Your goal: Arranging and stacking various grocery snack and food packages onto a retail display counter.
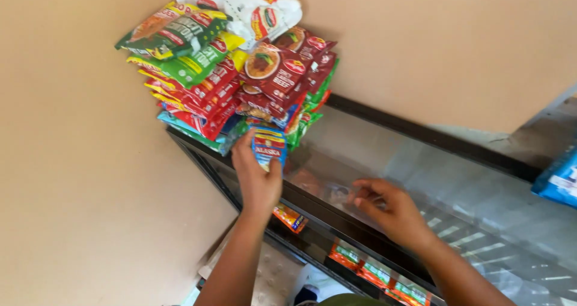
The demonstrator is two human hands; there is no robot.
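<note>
The left hand grips a blue sachet against the packet stack on the glass bench, its lower edge hidden, while the right hand rests there, fingers loosely curled, empty.

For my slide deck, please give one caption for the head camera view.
Left hand holds a small blue packet beside stacked sachets; right hand rests on the glass counter.

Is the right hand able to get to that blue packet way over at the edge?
Probably yes. The right hand rests on the glass counter top, and nothing shows on the glass between it and the blue packet, though a stretch looks needed.
</note>
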